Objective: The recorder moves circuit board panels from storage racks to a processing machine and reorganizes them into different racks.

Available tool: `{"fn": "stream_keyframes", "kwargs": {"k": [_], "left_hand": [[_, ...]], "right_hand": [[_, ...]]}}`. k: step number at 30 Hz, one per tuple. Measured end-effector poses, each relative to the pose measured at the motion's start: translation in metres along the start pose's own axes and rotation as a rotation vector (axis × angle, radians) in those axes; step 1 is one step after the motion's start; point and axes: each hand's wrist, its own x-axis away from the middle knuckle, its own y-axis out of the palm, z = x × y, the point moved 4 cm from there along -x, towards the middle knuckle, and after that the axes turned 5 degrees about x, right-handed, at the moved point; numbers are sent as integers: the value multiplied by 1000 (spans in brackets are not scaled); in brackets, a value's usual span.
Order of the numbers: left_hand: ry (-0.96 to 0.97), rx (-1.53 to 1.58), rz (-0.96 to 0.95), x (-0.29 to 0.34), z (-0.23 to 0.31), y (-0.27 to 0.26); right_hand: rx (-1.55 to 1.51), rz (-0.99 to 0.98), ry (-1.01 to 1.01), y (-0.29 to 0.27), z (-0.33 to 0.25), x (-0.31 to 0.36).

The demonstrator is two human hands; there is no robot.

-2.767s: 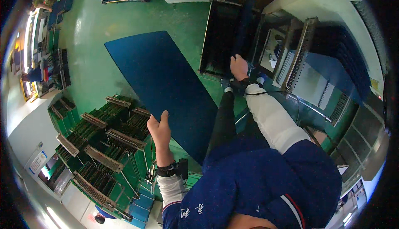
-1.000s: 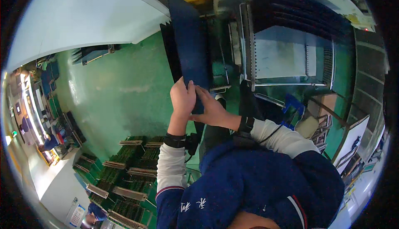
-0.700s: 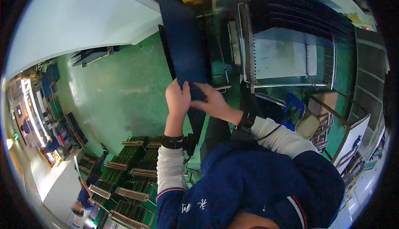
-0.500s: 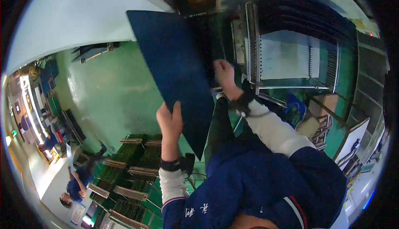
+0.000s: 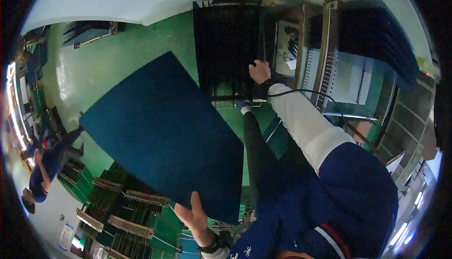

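A large, thin dark-blue rectangular panel point(image 5: 165, 132) hangs at a slant over the floor, its broad face toward me. My left hand point(image 5: 194, 216) grips its near edge, thumb on the face and fingers hidden behind. Ahead, my right hand point(image 5: 260, 72) is closed, fingers curled, at the right side of a slotted rack of dark upright panels point(image 5: 228, 47). What those fingers hold, if anything, I cannot make out. The panel's right edge lies beside the rack, apart from my right hand.
To the right stands another slotted metal rack point(image 5: 328, 52) with a pale sheet point(image 5: 351, 78) and dark panels. Several racks with slotted bars point(image 5: 132, 226) stand at lower left. A person point(image 5: 42, 174) walks at far left. A black cable point(image 5: 306, 91) crosses my right sleeve.
My left hand has moved nearer to me, and the panel has swung left, turning its broad face into view. My right hand has shifted slightly right and farther away, still closed.
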Motion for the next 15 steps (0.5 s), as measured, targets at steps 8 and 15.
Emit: {"fn": "stream_keyframes", "kwargs": {"k": [8,15], "left_hand": [[-106,-168,55,2,-42,-33],[-171,-370,46,5,-101,-65]], "right_hand": [[11,-94,-78,32,-4,-39],[165,-120,-245,28,-3,-44]]}}
